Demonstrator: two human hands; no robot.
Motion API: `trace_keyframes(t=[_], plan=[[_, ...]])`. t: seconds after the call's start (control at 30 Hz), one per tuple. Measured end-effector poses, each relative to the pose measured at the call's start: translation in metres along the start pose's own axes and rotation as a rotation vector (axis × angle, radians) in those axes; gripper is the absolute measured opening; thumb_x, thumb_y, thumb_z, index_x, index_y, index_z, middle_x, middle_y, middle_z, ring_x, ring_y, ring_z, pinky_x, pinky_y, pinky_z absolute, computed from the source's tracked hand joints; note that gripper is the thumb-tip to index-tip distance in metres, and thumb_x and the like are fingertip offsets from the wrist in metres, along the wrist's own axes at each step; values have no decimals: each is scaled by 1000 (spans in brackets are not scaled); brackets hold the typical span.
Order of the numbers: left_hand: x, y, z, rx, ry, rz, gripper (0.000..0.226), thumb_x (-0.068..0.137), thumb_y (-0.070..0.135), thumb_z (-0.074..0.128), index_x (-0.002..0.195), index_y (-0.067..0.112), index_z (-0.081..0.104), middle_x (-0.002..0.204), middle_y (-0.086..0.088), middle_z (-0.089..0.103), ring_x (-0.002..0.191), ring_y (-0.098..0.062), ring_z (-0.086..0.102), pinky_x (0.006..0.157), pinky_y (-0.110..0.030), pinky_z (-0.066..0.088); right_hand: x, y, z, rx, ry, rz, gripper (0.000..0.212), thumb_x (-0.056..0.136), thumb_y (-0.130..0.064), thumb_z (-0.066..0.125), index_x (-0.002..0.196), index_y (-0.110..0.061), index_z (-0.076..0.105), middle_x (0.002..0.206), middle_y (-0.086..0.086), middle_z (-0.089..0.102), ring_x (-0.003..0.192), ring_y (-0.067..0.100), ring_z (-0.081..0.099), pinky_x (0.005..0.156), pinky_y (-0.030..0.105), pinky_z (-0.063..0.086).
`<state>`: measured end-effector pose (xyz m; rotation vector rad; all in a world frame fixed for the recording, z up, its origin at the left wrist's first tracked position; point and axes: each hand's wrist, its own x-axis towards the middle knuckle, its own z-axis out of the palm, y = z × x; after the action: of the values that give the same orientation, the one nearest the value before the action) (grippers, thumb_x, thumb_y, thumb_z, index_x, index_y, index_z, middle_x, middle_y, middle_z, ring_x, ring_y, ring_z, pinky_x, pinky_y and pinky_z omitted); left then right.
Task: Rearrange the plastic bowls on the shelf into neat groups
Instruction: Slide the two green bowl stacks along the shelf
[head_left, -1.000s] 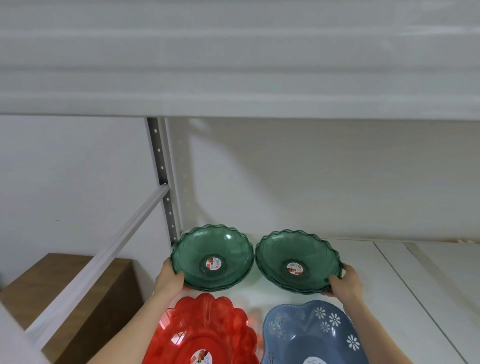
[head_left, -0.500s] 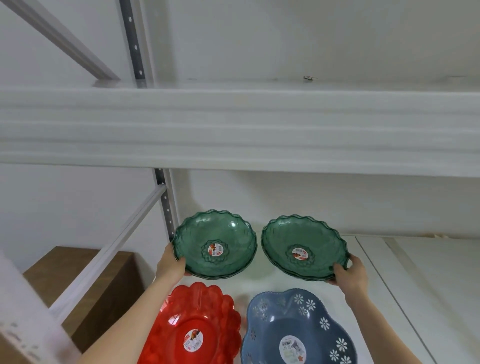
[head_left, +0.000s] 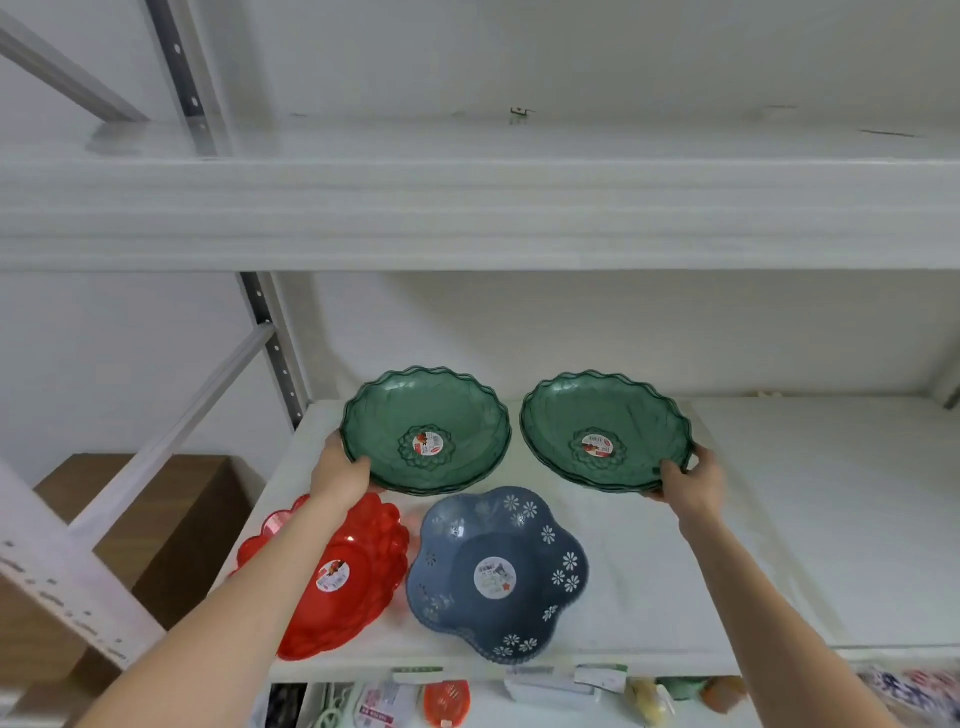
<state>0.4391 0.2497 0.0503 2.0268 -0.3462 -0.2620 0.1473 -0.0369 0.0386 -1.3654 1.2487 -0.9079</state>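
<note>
Bowls sit on the white shelf (head_left: 779, 519) in two rows: two green stacks at the back, a red bowl (head_left: 358, 566) and a blue flowered bowl (head_left: 498, 571) in front. My left hand (head_left: 340, 475) grips the near-left rim of the left green stack (head_left: 426, 431), thumb over the edge. My right hand (head_left: 693, 480) holds the near-right rim of the right green stack (head_left: 605, 431) the same way. Each looks like several bowls nested together, though the layered rims are hard to count from here.

Both stacks are close to the back wall, side by side with a narrow gap between them, and tilted a little toward me, so I judge I am placing or squaring them up. The risk is in that one-sided grip: holding a nested stack by a single rim, the lower bowls could slip out or the pile could tip forward onto the blue bowl. My left forearm also passes right over the red bowl, which already sits at the shelf's front left corner; a careless pull back could knock it off the edge.
</note>
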Motion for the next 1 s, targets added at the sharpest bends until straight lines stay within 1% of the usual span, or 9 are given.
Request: trace_keyframes(t=[0.1,0.23,0.3,0.4,0.53,0.63,0.77,0.87,1.0], plan=[[-23,13,15,-25,-19,2,54,89,5,46,141,15,38,133,-15,54,114,-37,56,94,-37,46,1,-1,-29,26,12,-3,54,86,2,46,138,-6,37,129,24,52,69,39,67,62,42,58],[-53,30,38,-27,-35,6,53,88,7,47,139,17,41,132,-12,57,111,-32,57,95,-42,49,2,-3,-70,56,28,0,53,85,2,47,137,-7,38,126,24,54,84,44,67,46,31,57],[-67,40,52,-35,-34,5,51,88,8,48,138,17,42,131,-11,58,103,-27,58,90,-36,49,6,-3,-89,50,39,18,53,85,2,47,137,-6,38,125,23,54,87,46,66,39,26,54],[-85,55,75,-85,-62,-21,50,89,8,49,137,18,43,129,-11,58,104,-31,62,91,-41,53,18,-4,-120,54,32,33,54,86,1,48,138,-6,37,128,23,52,87,47,66,40,27,55],[-107,79,113,-186,-102,-77,53,90,2,48,139,19,39,122,-5,55,79,-31,70,66,-39,61,46,-6,-162,54,39,44,54,86,0,50,137,-7,38,128,24,52,85,46,66,40,28,55],[-123,98,148,-203,-98,-112,55,90,1,48,141,19,36,129,-9,55,92,-35,67,79,-46,59,69,-9,-195,43,40,51,53,86,-1,51,137,-7,38,127,22,53,76,41,67,40,27,55],[-148,124,193,-242,-85,-137,55,91,0,47,141,21,35,117,-5,53,72,-25,70,61,-33,60,100,-7,-238,38,16,54,54,87,-4,52,138,-9,37,125,20,56,64,34,67,49,32,58],[-164,142,221,-243,-82,-151,55,91,1,47,141,21,35,117,-4,53,66,-24,69,72,-39,60,116,-8,-269,42,20,56,54,88,-4,52,139,-9,35,127,21,54,65,34,67,64,39,58],[-181,163,257,-221,-128,-165,57,91,2,46,143,22,32,127,-8,54,68,-31,72,80,-41,59,135,-6,-307,59,68,67,54,88,-3,50,140,-7,35,129,22,54,73,42,67,67,42,57]])
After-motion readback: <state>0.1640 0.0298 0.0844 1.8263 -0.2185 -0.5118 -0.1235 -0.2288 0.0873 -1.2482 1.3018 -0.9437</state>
